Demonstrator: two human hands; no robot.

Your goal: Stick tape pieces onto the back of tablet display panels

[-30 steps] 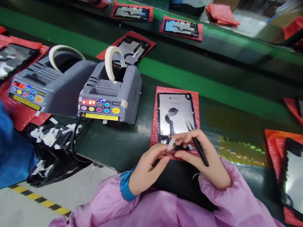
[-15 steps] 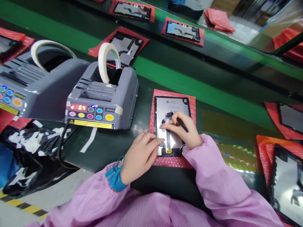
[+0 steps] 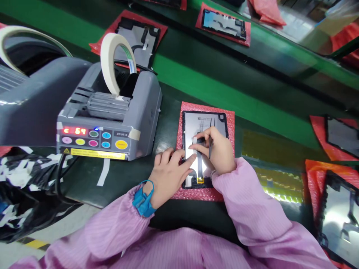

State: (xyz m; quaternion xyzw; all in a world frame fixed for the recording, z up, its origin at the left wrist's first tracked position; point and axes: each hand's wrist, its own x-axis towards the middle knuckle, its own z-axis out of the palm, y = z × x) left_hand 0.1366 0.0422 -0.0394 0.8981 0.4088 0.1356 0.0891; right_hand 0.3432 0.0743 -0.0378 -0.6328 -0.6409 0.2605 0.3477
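Note:
A tablet screen panel [image 3: 189, 129], silver-backed with a black frame, lies face down on red bubble wrap [image 3: 230, 129]. My right hand [image 3: 220, 151] is over its middle, with slim dark tweezers [image 3: 214, 121] tucked in the fingers, tips pointing away from me. Its thumb and index finger close near a small white strip [image 3: 195, 140] above the dark flex cable [image 3: 199, 164]. At the panel's left edge my left hand [image 3: 169, 175] has its fingers apart, the index fingertip by the cable. My right fingers partly hide the cable's upper end.
A grey tape dispenser [image 3: 109, 112] with a white tape roll [image 3: 108, 63] stands to the left; a tape strip [image 3: 104, 172] hangs from its front. Yellowish film [image 3: 277, 183] lies to the right. Other panels [image 3: 339, 220] on red wrap lie farther right and along the back.
The tweezers have turned back into my right hand, tips now pointing away from me. My right thumb and index finger have come to the white strip. The view has shifted slightly.

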